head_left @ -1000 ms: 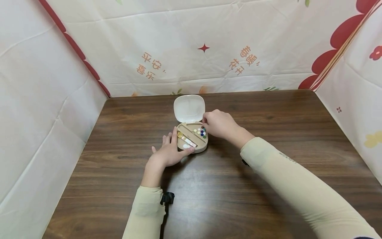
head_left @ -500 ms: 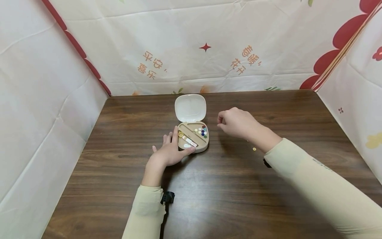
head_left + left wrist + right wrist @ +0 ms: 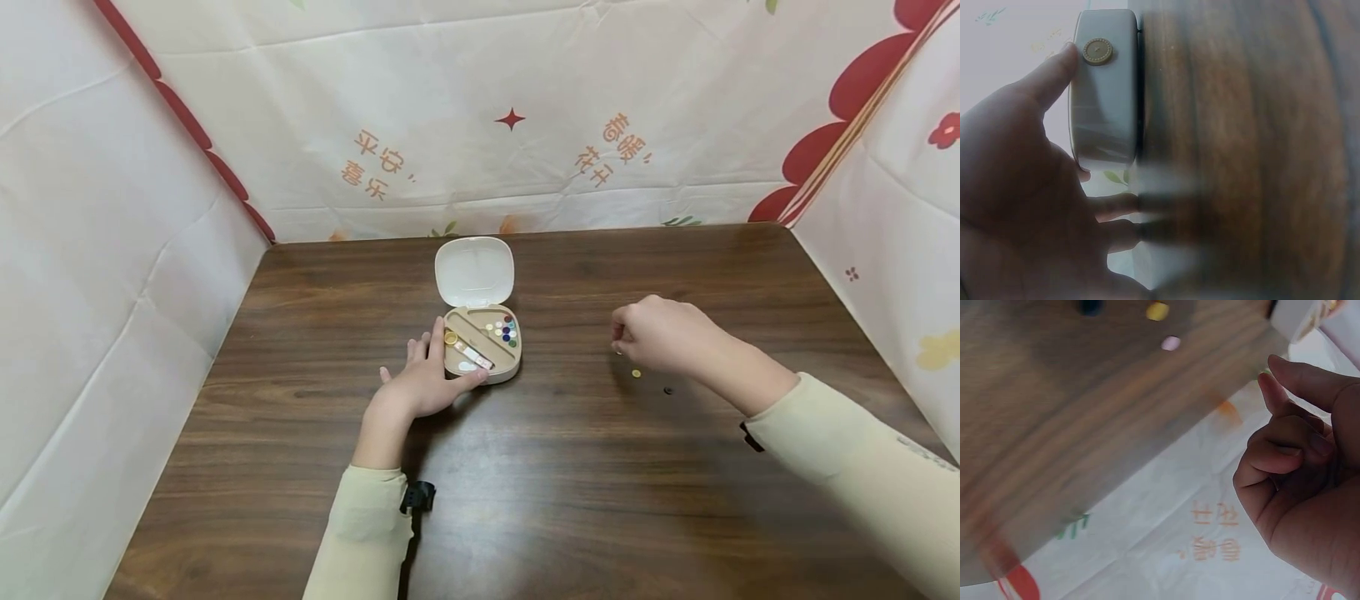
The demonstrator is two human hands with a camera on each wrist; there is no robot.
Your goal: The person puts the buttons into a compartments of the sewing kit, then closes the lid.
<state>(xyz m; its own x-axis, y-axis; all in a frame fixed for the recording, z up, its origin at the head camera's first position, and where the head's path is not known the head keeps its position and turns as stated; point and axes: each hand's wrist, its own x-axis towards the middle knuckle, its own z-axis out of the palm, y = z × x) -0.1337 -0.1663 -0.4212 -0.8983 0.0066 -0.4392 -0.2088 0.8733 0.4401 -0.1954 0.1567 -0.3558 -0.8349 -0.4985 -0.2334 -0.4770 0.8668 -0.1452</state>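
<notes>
A small beige case (image 3: 504, 363) with compartments lies on the table, its white hinged lid (image 3: 474, 272) standing up. Several small colored button-like discs (image 3: 506, 331) sit in its right compartment. In the left one are a gold round piece (image 3: 451, 338), a pale patterned strip (image 3: 474, 357) and white pieces. My left hand (image 3: 418, 385) rests against the case's near left corner with straight, spread fingers; its thumb (image 3: 1047, 78) lies along the case edge near a round tan clasp (image 3: 1097, 51). Right of the case, my right hand (image 3: 667, 333) has curled fingers, thumb and index tips close together, nothing visible between them.
Beneath and beside the right hand lie a yellow disc (image 3: 636, 373), a dark disc (image 3: 668, 391) and a pale pink disc (image 3: 1170, 343). The brown wooden table (image 3: 525, 500) ends at a printed white cloth backdrop (image 3: 300, 117).
My right hand has moved away from the case's right side, rightward to the loose discs, uncovering the yellow and dark ones. My left hand has stayed at the case.
</notes>
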